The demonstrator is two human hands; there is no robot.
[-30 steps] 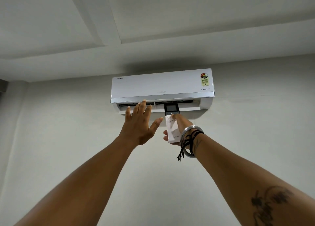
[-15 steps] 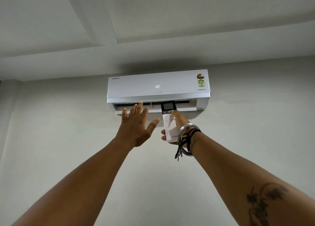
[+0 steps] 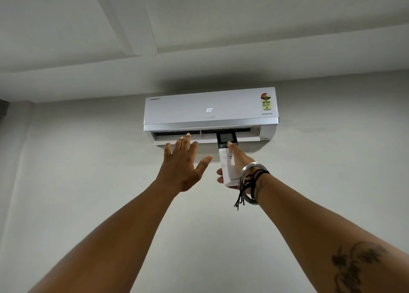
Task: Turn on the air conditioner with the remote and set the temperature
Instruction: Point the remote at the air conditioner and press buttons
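Observation:
A white wall air conditioner hangs high on the wall, its front panel showing a lit "20°". The flap along its underside stands slightly open. My right hand grips a slim white remote with a dark screen at its top, pointed up at the unit, with my thumb resting just below the screen. My left hand is raised beside the remote, fingers spread, fingertips in line with the air outlet and holding nothing.
A bare grey wall surrounds the unit, and a stepped ceiling lies just above it. Metal bangles and black threads circle my right wrist. A dark edge shows at the far left.
The unit's display, dark a second ago, now reads 20°. The flap has opened a little. Both hands stay raised in nearly the same place.

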